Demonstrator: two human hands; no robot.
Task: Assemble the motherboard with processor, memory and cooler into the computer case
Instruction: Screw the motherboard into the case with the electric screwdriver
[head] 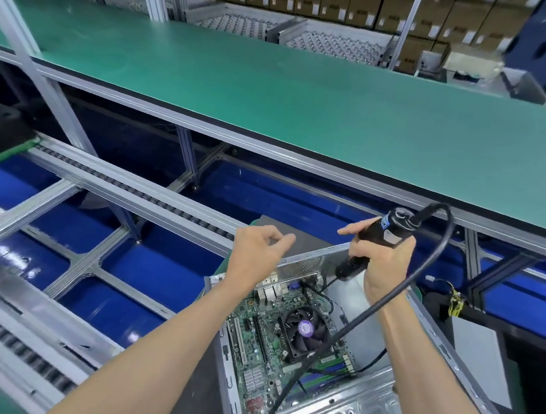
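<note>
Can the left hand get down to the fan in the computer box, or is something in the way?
Probably yes. The left hand hovers over the open case, and the fan lies uncovered below; only the screwdriver's cable crosses its right edge.

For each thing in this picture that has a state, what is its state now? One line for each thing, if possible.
Computer case: side open, lying flat.
Motherboard: inside the case.
Cooler: sits on the motherboard; fan looks still.
Electric screwdriver: held tilted, tip down toward the case's rear corner.
Screwdriver cable: loops over the right forearm and across the case.
Right hand: grips the screwdriver.
Left hand: above the case, fingers loosely curled; whether it pinches something is unclear.
</note>
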